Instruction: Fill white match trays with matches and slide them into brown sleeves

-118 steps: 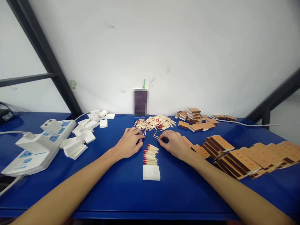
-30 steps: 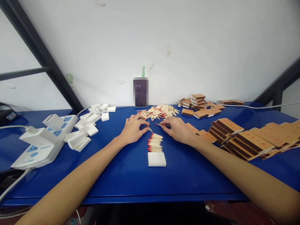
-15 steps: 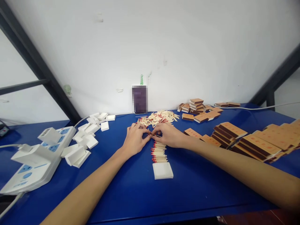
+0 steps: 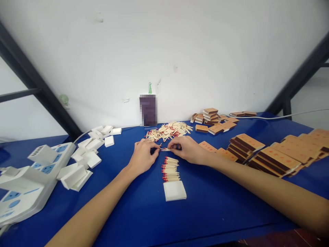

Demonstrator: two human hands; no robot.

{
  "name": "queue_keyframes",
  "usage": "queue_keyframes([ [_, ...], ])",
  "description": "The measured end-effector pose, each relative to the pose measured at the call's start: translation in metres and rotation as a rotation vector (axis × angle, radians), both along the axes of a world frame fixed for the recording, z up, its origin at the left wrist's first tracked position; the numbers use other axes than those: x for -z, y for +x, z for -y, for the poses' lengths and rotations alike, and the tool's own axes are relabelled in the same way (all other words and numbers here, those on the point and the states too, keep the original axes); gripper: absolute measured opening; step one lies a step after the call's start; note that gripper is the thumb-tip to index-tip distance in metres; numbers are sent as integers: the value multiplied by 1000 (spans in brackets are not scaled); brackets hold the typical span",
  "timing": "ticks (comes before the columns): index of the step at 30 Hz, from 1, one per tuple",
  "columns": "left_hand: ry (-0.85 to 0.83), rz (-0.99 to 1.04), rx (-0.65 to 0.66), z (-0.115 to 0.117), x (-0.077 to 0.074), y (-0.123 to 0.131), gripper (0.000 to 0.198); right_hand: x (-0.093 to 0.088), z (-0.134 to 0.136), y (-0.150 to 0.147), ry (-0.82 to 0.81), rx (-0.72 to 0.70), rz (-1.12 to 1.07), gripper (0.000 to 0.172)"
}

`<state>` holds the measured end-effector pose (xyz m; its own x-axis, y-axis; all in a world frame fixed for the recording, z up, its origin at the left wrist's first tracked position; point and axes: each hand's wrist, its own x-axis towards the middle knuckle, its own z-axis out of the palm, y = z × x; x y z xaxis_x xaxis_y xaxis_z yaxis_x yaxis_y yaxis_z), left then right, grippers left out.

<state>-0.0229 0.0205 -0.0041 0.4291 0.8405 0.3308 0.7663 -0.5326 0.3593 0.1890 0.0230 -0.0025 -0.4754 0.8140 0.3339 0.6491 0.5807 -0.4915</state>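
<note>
A row of red-headed matches (image 4: 171, 168) lies on the blue table, heads to the left, just beyond a white tray (image 4: 175, 190). Past the row, my right hand (image 4: 186, 149) pinches the plain ends of a few matches (image 4: 165, 149). Facing it from the left, my left hand (image 4: 144, 155) has thumb and forefinger close together by the match heads, with a match showing at the fingertips. Behind both hands spreads a loose heap of matches (image 4: 172, 130).
White trays (image 4: 88, 159) are piled at the left beside a power strip (image 4: 38, 192) with plugs. Orange matchbox covers (image 4: 280, 157) are stacked at the right, more (image 4: 210, 115) at the back right. A pixelated dark object (image 4: 149, 110) stands against the wall.
My hands have moved slightly apart, and the matches between them now show. The row of matches is uncovered at its far end. The whole view has shifted a little.
</note>
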Motion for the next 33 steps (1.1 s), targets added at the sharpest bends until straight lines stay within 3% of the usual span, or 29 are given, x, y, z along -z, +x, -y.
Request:
queue_keyframes([
  [13, 34, 14, 70, 1, 5, -3, 23, 9, 12, 15, 132, 54, -21, 26],
  [19, 19, 41, 95, 3, 5, -3, 19, 13, 9, 19, 126, 60, 40, 24],
  [33, -66, 234, 75, -3, 0, -2, 16, 12, 8, 3, 62, 33, -122, 18],
])
